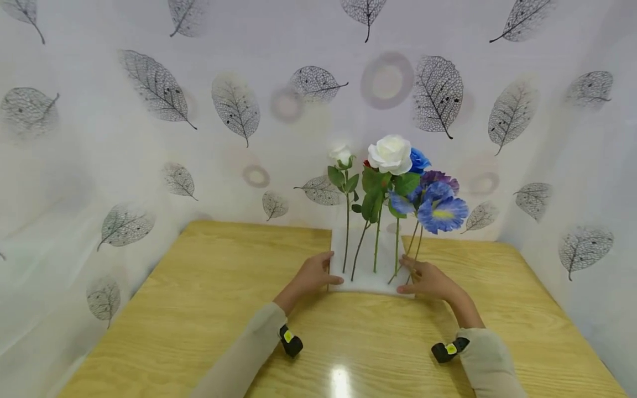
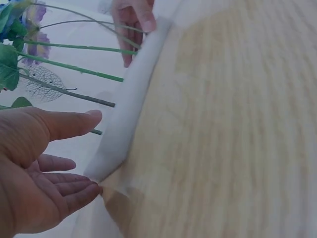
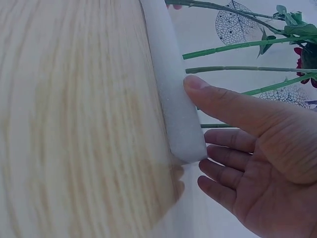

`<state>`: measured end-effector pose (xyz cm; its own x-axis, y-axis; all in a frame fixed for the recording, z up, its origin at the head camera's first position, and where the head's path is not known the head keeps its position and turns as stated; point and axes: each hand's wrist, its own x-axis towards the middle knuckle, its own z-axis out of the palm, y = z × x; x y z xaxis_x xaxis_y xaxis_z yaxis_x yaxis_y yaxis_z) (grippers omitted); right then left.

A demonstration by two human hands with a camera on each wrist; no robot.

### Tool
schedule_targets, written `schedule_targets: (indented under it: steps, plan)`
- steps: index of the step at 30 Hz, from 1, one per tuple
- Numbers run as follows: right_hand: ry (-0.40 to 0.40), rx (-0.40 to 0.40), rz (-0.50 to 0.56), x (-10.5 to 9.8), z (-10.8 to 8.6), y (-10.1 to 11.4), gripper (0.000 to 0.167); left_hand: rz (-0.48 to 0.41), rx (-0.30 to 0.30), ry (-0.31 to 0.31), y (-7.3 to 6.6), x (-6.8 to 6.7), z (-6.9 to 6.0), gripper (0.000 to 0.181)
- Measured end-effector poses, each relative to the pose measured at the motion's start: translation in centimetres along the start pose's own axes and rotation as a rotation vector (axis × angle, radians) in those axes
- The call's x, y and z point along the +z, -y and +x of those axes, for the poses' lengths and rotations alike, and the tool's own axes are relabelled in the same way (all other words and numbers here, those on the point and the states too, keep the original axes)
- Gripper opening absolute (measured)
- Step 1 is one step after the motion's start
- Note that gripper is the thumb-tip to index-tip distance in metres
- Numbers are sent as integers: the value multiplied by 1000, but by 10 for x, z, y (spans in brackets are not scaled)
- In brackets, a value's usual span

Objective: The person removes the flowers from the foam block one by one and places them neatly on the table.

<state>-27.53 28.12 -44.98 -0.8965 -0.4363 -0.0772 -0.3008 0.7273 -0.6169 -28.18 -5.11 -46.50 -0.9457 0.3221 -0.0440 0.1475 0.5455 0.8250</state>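
A white foam slab (image 1: 368, 284) (image 2: 121, 126) (image 3: 176, 94) lies on the table, with several artificial flowers standing in it by their stems. From left these are a small white rose (image 1: 341, 155), a large white rose (image 1: 390, 155), a blue rose (image 1: 419, 161) and blue and purple flowers (image 1: 442, 213). My left hand (image 1: 316, 272) (image 2: 44, 163) is at the slab's left end, fingertips touching it, thumb extended over its front. At the right end, my right hand (image 1: 432, 282) (image 3: 282, 148) has its thumb touching the slab and its extended fingers beside the end.
The wooden table (image 1: 224, 309) extends to both sides and in front of the slab. Close behind its far edge hangs a pale curtain (image 1: 298, 33) printed with leaves. A red flower (image 3: 309, 59) shows among the leaves in the right wrist view.
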Motion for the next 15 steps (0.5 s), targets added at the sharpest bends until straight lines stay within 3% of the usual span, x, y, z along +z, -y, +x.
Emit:
schedule_targets:
  steps: [8,15]
  plan:
    - [-17,12,25,0,-1,2,91,-196,53,-92,-8,-11,12,59]
    - [-31,5,33,2,-1,1,88,-417,145,-196,-14,-9,24,41]
